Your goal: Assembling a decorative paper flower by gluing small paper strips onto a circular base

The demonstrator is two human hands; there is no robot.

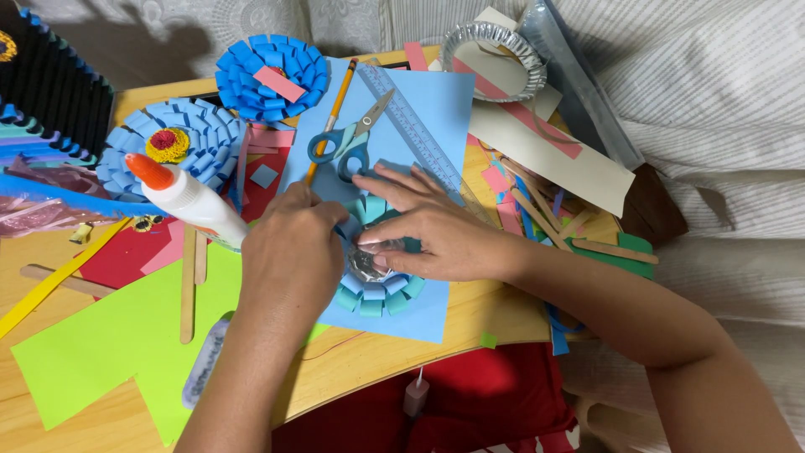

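A teal paper-loop flower (379, 295) with a silver foil centre lies on a light blue sheet (436, 101) on the wooden table. My right hand (436, 231) presses flat on the flower, fingers spread over its centre and upper loops. My left hand (293, 247) rests at the flower's left edge, fingertips pinched on a blue paper strip there. Just beyond the hands lie teal-handled scissors (340, 143), a yellow pencil (334, 113) and a clear ruler (411, 126).
A white glue bottle (189, 200) with an orange cap lies left of my left hand. Two finished blue paper flowers (272, 75) sit behind it. Green paper (109, 335), wooden sticks (187, 285), a foil dish (495, 59) and paper scraps crowd the table.
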